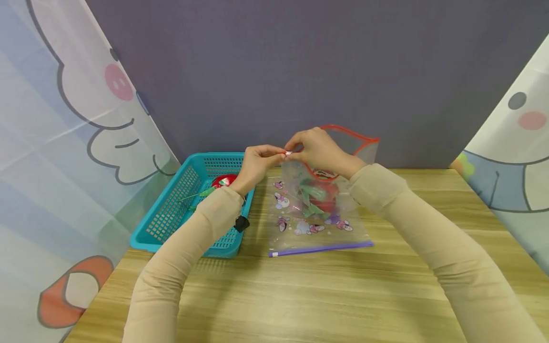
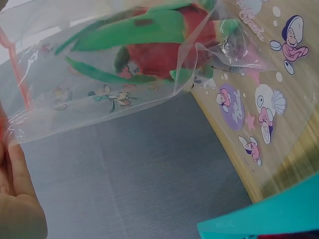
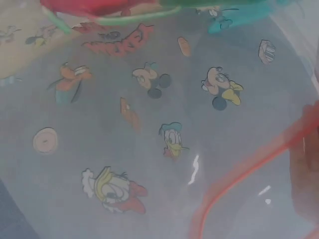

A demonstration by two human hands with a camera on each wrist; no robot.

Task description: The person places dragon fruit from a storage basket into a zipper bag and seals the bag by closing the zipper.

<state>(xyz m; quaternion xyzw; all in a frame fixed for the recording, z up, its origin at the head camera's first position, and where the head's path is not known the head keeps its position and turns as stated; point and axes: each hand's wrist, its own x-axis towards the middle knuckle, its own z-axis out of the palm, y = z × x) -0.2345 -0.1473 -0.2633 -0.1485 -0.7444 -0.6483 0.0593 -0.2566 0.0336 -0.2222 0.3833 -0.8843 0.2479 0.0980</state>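
Head view: the clear, red-edged bag hangs from your fingertips near the middle of the table, a red-and-green item inside it, above the flat purple-edged bag and right of the teal basket. The red strip bows wide at its right; pull on the white slider while that edge sags, and it could skip or jam. A loose pinch, with the contents weighing below, could let the corner slip. Your left hand pinches the strip's left end, thumb and finger closed together; your right hand pinches at the slider, just beside it.

Left wrist view: your fingers, at the left edge, meet the bag's red-edged corner; their tips are partly cut off. The item sits deep in the bag, away from the mouth.

Right wrist view: cartoon-printed film fills the scene, the red strip curving at right. Your grip cannot be told here.
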